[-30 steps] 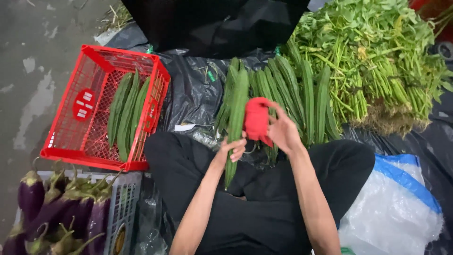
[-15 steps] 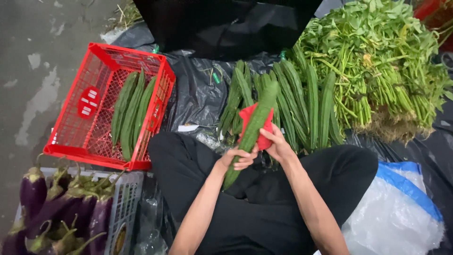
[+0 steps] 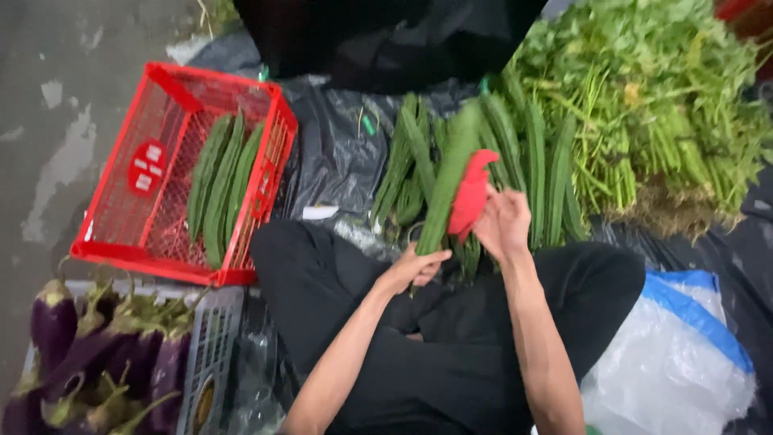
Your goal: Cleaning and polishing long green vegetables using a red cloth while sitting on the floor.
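Ridged green gourd (image 3: 447, 181), long and slightly tapering, stands tilted in front of the seated person, its lower end at the lap and its upper end leaning toward the pile of similar gourds (image 3: 531, 161) on the black plastic sheet (image 3: 334, 157). In the head view, the left hand (image 3: 415, 268) is wrapped closed around the gourd's lower end, fingers curled over the stem part. The right hand (image 3: 503, 221) presses a red cloth (image 3: 471, 193) against the gourd's middle; the fingers are bent over the cloth, and how tightly they pinch it is hard to judge because the cloth covers them.

To the left, a red plastic crate (image 3: 121, 209) sits tipped on the ground and holds a few more green gourds (image 3: 221, 185) lying side by side along its mesh bottom. Below it, a grey crate (image 3: 205, 354) carries purple eggplants (image 3: 97, 346), partly cut off by the frame's lower left corner. Leafy greens (image 3: 644, 105) are heaped at the upper right, just beside the gourd pile. A white and blue plastic sack (image 3: 676, 362) lies by the person's right leg. A dark shape at the top edge is cut off and cannot be made out.
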